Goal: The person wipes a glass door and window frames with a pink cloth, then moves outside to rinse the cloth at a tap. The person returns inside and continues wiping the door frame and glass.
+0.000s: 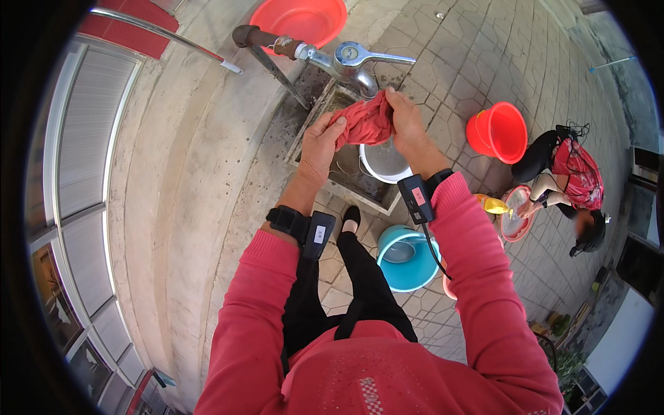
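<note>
A bunched red cloth [364, 123] is held between both hands, just under the spout of a metal lever tap [350, 59]. My left hand [320, 148] grips the cloth's left end, thumb on top. At its right end my right hand [410, 127] pinches the fabric. Below the cloth, a white bucket [371, 168] with greyish liquid stands in a shallow square concrete basin [358, 199]; the hands and cloth hide part of it. Whether water runs from the spout cannot be told.
A blue bucket [410, 277] holding a bowl stands near my feet. Red bucket [498, 132] stands right, red basin [298, 23] behind the tap. At right, another person [576, 174] has a hand in a pink-rimmed basin [528, 228], beside a yellow bottle [493, 205]. A wall runs along the left.
</note>
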The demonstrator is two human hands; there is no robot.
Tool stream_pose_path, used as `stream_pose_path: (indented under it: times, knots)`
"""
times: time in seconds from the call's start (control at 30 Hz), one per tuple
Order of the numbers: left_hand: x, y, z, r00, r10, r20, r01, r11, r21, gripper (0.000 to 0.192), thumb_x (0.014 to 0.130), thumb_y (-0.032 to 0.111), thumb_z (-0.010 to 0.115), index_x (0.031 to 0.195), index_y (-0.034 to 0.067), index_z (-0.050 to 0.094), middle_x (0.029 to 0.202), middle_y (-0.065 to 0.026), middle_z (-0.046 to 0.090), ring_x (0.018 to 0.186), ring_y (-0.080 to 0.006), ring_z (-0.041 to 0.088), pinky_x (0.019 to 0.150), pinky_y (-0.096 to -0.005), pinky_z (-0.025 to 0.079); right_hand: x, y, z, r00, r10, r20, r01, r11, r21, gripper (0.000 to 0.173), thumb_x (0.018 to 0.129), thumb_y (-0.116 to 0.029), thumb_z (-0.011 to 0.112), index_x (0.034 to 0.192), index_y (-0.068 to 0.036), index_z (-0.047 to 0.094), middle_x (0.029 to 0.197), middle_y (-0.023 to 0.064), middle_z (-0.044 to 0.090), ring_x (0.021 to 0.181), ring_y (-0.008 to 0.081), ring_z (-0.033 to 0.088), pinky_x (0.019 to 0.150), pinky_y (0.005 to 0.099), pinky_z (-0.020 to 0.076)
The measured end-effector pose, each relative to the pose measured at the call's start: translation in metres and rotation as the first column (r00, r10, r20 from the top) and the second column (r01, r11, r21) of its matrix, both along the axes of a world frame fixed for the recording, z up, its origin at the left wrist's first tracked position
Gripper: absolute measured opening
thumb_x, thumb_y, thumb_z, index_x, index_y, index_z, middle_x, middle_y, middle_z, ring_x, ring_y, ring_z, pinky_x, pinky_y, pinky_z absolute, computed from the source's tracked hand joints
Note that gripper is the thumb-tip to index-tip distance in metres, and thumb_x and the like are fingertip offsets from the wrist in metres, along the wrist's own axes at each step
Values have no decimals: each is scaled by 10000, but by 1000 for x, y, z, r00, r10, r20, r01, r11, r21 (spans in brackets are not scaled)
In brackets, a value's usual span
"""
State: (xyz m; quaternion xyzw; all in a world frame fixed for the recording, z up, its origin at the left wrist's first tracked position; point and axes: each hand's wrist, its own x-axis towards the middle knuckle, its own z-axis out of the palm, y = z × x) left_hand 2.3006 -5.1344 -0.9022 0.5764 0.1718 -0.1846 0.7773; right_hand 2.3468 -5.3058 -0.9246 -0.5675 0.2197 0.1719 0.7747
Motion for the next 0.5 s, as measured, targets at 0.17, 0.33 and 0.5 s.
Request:
stream_pose_path:
  times: [0.17,0.33,0.5]
  knots:
    - [4,-7,5,981,133,-141,-192,751,-631,327,996,340,454,1170,85,562,1008,-21,639,769,-118,562,615,-265,411,-21,17,-29,982,72,-173,29,851,524,540,987,-495,402,1241,-36,527,1217,116,590,1132,255,557,979,397,435]
    - [6,3,-18,983,122,-140,-186,685,-705,321,998,382,445,1072,104,589,956,-11,643,787,-112,582,609,-257,413,-20,29,-27,988,-93,-122,139,881,452,336,985,-323,489,1130,-29,564,1112,103,628,960,220,623,840,375,514]
    - [9,-14,-41,916,253,-311,-380,795,-473,341,988,413,459,1058,106,588,893,4,635,693,-97,538,555,-254,394,-35,57,27,941,241,238,-145,921,-361,157,919,-188,602,890,-35,581,818,49,653,770,132,620,707,331,512]
